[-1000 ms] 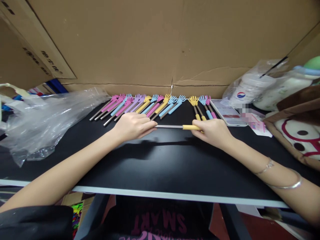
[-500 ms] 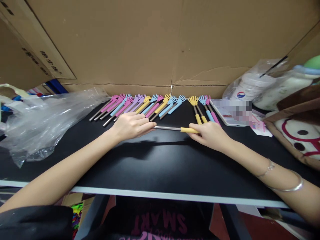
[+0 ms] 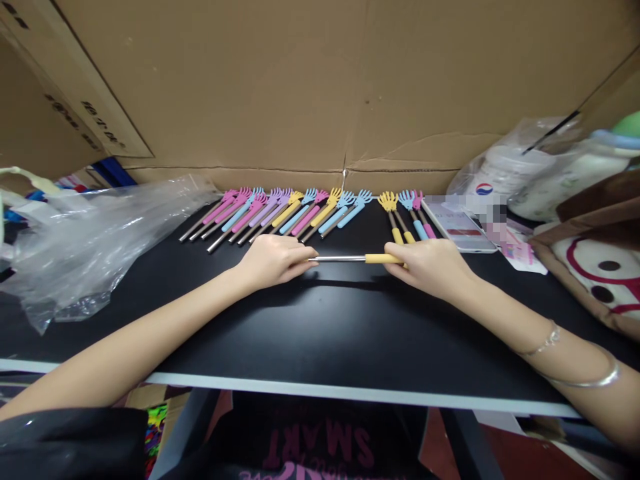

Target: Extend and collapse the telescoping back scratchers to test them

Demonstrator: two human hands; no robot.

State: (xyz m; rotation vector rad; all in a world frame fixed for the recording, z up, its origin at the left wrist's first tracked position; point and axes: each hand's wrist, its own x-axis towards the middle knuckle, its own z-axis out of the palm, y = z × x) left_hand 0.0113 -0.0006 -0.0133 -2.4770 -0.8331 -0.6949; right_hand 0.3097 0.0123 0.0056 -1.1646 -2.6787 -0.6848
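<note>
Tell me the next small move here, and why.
Probably loosen the left hand while the right hand steadies the yellow grip: both hold the piece above the table, and the left hand hides the far end of the rod.

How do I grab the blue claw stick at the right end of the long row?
Probably pinch its blue sleeve from the near right: the sleeve slants toward you, the thin prongs spread toward the cardboard wall, and another blue stick lies close on its left.
</note>
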